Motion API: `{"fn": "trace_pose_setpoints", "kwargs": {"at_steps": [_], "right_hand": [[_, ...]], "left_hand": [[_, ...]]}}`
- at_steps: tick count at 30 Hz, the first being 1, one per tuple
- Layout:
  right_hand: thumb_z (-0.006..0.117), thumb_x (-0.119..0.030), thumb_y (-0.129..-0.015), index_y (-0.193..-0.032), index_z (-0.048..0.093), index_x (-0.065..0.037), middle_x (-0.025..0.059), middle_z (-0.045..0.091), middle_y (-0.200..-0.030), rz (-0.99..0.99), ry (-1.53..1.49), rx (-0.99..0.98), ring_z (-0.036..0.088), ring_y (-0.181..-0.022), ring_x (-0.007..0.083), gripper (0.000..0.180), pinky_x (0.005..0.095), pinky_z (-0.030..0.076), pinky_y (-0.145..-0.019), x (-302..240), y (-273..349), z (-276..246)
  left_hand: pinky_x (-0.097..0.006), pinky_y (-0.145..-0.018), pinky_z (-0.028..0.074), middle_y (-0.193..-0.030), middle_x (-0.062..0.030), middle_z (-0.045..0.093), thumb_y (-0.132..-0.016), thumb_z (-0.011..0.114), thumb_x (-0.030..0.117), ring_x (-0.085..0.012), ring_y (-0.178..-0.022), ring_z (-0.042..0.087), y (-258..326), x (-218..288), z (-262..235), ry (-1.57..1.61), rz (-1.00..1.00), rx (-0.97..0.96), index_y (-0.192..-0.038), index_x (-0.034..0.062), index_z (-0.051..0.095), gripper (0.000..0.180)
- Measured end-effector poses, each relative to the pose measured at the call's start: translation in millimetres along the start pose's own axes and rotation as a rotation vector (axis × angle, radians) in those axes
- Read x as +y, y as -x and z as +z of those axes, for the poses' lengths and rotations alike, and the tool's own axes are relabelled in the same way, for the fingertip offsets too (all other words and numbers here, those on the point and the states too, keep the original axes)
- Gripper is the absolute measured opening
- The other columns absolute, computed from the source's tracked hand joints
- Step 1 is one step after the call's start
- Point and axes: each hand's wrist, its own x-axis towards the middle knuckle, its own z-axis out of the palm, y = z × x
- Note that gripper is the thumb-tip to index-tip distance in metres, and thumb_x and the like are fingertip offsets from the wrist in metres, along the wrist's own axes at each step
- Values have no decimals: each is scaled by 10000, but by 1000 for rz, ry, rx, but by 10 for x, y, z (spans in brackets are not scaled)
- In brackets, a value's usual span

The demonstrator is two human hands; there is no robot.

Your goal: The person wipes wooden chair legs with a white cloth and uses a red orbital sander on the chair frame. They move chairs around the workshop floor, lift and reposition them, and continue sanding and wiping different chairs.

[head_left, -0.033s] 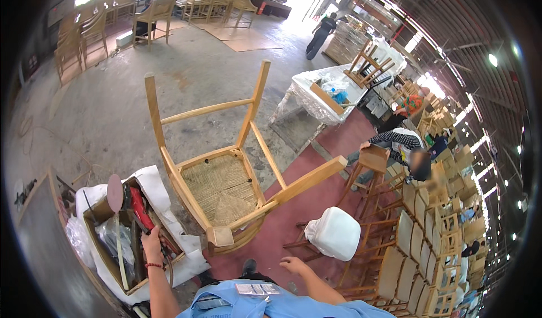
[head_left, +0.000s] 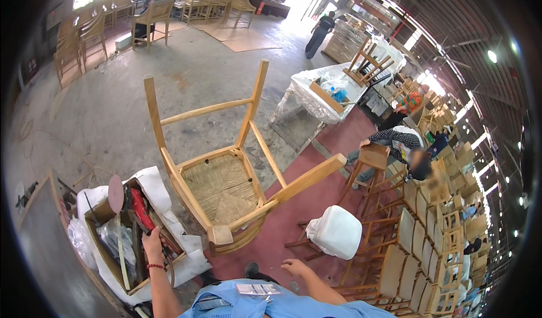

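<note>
Left hand down in the near-left box, fingers curled on the red tool. Right hand hanging loose, spread, empty. Chair upended dead centre, woven seat done; nothing being worked yet.

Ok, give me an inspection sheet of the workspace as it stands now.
Surface: grey concrete floor with a red strip.
Job's things: upturned wooden chair, woven seat, legs up; cardboard box of tools.
Clutter: white plastic jug on a stool; white wrapping around the box.
Hands: left hand in the box on a red tool, grip unclear; right hand open, empty.
Cables: thin cord on the floor.
Surroundings: stacked chairs, a seated person, a covered table.
</note>
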Motion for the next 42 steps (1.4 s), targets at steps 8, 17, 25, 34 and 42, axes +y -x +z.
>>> {"fn": "trace_pose_setpoints", "kwargs": {"at_steps": [8,17,25,34,42], "right_hand": [[616,-430,-905,-1357,523,-38,170,596,-1282,-554,403,-429,575,-1177,258,605,370,477,-955,-830,850,-162],[720,-329,-831,-1533,119,-66,209,490,-1364,-1441,-273,-651,506,-1266,307,961,406,395,-1068,-2246,2778,-761],[779,-98,-776,-1357,416,-11,114,631,-1142,-1272,-1117,-567,636,-1040,235,691,373,523,-911,-1582,2985,-793],[807,-183,-711,-1118,546,42,139,643,-831,-1192,-1053,-228,687,-801,301,534,435,594,-719,-1556,2920,-752],[797,-94,-676,-1309,499,15,67,648,-1059,-1107,-138,151,643,-903,155,709,315,529,-815,-2357,3234,-1445]], "left_hand": [[-243,-378,351,-594,32,436,-941,589,189,-76,-433,430,1439,527,-37,197,139,-242,-882,90,482,158],[-289,-383,398,-575,-1,506,-722,848,208,-128,-430,492,3422,384,490,190,298,-859,-1106,34,501,546],[-238,-572,474,-811,9,599,-763,839,166,-80,-682,570,3875,140,1051,-431,107,-1203,-1094,52,579,437],[-303,-850,489,-1083,-50,599,-779,830,303,-131,-983,565,3703,180,1206,-222,358,-1442,-1270,27,494,655],[-364,-901,471,-1106,-158,574,-708,811,56,-293,-1041,575,2548,589,415,-381,1033,-268,-1163,26,536,533]]}}
